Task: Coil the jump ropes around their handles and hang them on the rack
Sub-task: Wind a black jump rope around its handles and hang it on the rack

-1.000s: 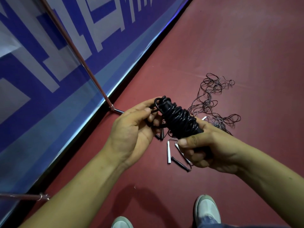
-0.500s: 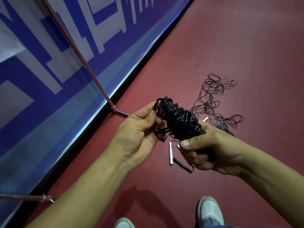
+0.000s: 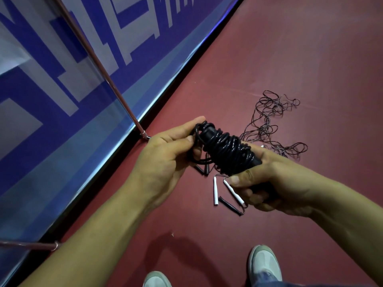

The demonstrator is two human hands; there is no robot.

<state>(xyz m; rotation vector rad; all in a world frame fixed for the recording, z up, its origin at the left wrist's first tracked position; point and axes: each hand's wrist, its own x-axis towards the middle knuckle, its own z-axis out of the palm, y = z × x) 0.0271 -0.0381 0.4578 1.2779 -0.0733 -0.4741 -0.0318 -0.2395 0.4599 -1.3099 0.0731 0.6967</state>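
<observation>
Coiled rope [image 3: 227, 151] between both hands, above loose ropes [image 3: 271, 125] on floor [image 3: 290, 59].

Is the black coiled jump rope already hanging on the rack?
No, both hands, left hand and right hand, hold the black coiled jump rope above the red floor.

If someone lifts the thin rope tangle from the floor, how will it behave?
The tangle would probably hang limp, since its strands lie in loose loops. It looks light because the cords are thin. Its crossed loops may drag the white handles along.

Bare forearms, no sleeves; pale grey-white sneakers [image 3: 264, 264] and blue denim trousers [image 3: 269, 283].
</observation>
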